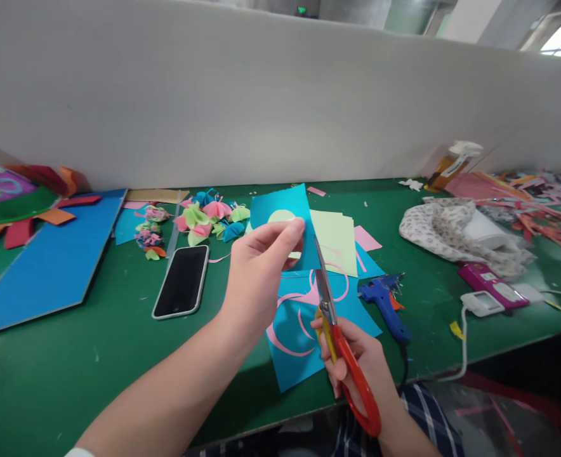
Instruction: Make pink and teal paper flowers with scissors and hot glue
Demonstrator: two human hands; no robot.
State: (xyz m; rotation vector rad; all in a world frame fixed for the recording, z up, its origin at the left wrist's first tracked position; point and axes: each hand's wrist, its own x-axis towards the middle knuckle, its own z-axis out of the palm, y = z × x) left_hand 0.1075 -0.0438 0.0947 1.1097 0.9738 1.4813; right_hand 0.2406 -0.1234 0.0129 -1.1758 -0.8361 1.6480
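My left hand (266, 263) pinches a blue sheet of paper (280, 202), with a pale green paper circle (282, 216) lying against it, partly hidden by my fingers. In my right hand (356, 355) is a pair of scissors (327, 292) with red and yellow handles. Their blades point up and away, close to the right edge of the blue sheet; whether they touch it I cannot tell. Below the hands, pink curved paper offcuts (287, 348) lie on more blue paper (285, 374). Pale green sheets (337, 238) lie just behind.
Left are a phone (181, 282), several folded paper flowers (209, 216) and a blue board (47, 266). To the right lie a blue glue gun (385, 301), a patterned cloth (433, 228), a purple device (490, 285) and heaped paper strips (551, 209). A white partition (214, 95) stands behind.
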